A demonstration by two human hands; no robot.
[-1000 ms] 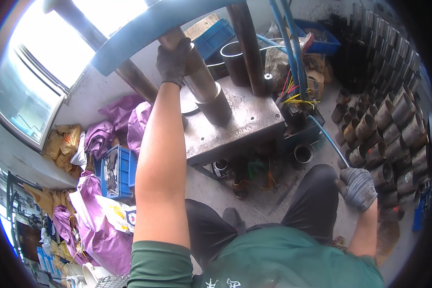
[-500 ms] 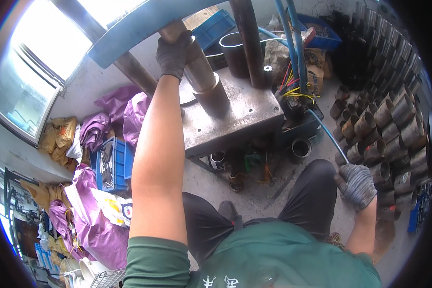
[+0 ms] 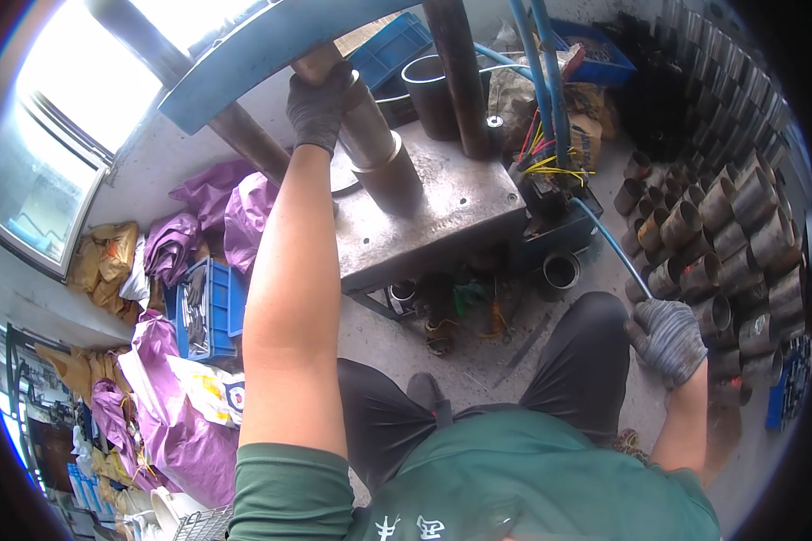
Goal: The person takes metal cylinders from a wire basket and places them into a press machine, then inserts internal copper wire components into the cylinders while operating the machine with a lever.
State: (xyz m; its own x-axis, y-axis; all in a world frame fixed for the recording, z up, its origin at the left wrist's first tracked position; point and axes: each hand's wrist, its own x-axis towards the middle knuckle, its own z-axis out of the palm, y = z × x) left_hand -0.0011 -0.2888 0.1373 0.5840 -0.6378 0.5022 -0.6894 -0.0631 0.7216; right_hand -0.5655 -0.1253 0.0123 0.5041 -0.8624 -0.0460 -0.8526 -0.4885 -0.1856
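My left hand [image 3: 320, 104], in a dark glove, grips the upper part of a steel cylinder [image 3: 379, 149] standing under the blue press head [image 3: 261, 50] on the grey steel press table [image 3: 442, 216]. My right hand [image 3: 665, 335], in a grey knit glove, is down by my right knee, closed on a short rusty metal tube [image 3: 638, 335] at the edge of a pile of the same tubes [image 3: 721, 243].
A round steel column [image 3: 455, 68] and blue hoses [image 3: 541, 72] rise behind the table, with coloured wires [image 3: 550, 158] beside them. Purple sacks [image 3: 167, 406] and a blue crate of tools [image 3: 203, 307] lie to the left. A dark ring [image 3: 561, 269] sits on the floor.
My left hand stays on the cylinder while the view shifts slightly. My right hand stays low beside the tube pile.
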